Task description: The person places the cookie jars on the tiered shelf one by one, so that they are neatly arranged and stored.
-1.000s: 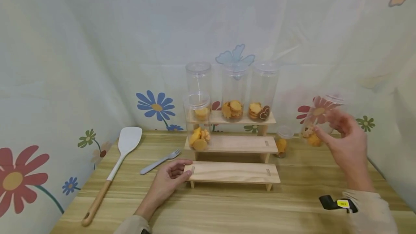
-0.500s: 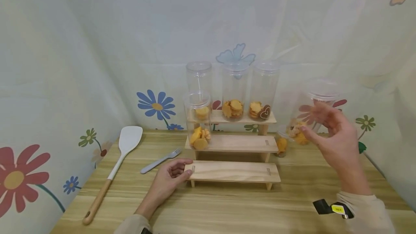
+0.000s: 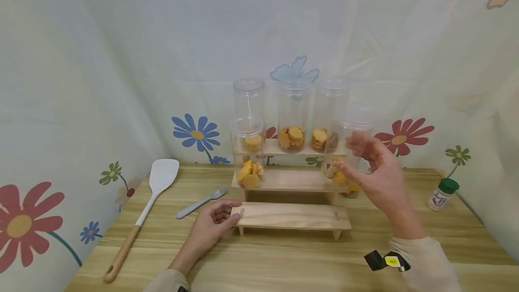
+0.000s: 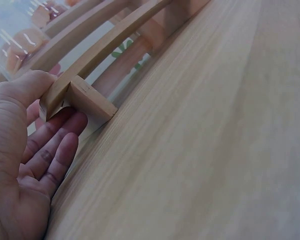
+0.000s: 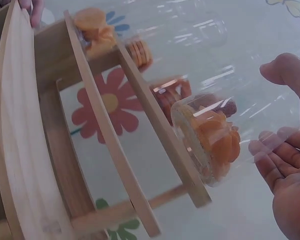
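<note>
A three-tier wooden stand (image 3: 289, 215) holds clear jars of cookies. My left hand (image 3: 208, 226) grips the left end of its lowest shelf, thumb on top and fingers beneath, as the left wrist view also shows. My right hand (image 3: 381, 177) holds a clear lidded jar (image 3: 336, 168) with a few cookies in its bottom, tilted, at the right end of the middle tier. Whether its base touches the shelf is unclear. At the left of that tier stands another cookie jar (image 3: 248, 157). On the top tier are three tall jars, including a middle one (image 3: 293, 120).
Left of the stand lie a grey fork (image 3: 201, 203) and a white spatula (image 3: 150, 193) with a wooden handle. A green-capped bottle (image 3: 442, 195) stands at the table's right. Behind the held jar, a small jar (image 3: 352, 189) is mostly hidden. Flowered cloth hangs behind.
My right hand has carried the cookie jar leftward from beside the stand to the middle tier's right end. The green-capped bottle has come into view. My left hand has stayed put.
</note>
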`<state>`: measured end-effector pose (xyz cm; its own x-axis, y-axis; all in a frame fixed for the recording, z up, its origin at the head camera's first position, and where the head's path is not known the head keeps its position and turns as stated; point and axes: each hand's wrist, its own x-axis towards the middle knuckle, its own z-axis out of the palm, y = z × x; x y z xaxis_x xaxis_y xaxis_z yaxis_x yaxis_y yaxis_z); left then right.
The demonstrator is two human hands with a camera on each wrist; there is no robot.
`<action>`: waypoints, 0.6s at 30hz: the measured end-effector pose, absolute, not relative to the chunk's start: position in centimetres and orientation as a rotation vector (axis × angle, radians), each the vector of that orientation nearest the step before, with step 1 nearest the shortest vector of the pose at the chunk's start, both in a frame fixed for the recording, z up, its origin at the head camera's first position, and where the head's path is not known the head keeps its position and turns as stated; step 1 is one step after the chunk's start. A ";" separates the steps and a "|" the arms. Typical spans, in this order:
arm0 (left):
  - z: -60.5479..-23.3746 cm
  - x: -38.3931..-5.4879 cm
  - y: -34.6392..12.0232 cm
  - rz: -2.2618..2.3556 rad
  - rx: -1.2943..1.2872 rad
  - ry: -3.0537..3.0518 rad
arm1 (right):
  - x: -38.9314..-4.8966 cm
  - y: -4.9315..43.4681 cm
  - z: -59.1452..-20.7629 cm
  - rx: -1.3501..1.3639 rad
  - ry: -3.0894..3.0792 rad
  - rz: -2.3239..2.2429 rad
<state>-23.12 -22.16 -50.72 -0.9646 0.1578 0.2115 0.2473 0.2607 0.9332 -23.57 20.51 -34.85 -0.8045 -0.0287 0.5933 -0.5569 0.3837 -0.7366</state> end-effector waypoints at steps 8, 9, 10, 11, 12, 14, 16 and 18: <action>-50.7 -23.2 -22.2 -1.804 -0.398 -2.440 | -25.4 16.9 -35.3 0.580 -2.136 1.566; -50.7 -23.3 -22.2 -1.804 -0.399 -2.440 | -25.6 16.5 -35.4 0.580 -2.143 1.567; -50.7 -23.2 -22.2 -1.806 -0.404 -2.438 | -25.8 16.1 -35.5 0.582 -2.151 1.569; -50.7 -23.2 -22.2 -1.808 -0.404 -2.437 | -26.0 15.7 -35.6 0.582 -2.155 1.581; -50.7 -23.2 -22.2 -1.812 -0.406 -2.435 | -26.1 15.3 -35.7 0.580 -2.163 1.588; -50.7 -23.2 -22.2 -1.816 -0.408 -2.434 | -26.3 14.7 -36.0 0.569 -2.175 1.603; -50.7 -23.1 -22.2 -1.820 -0.413 -2.430 | -26.4 14.1 -36.2 0.572 -2.164 1.639; -50.7 -23.1 -22.2 -1.822 -0.412 -2.428 | -26.6 13.5 -36.5 0.577 -2.148 1.665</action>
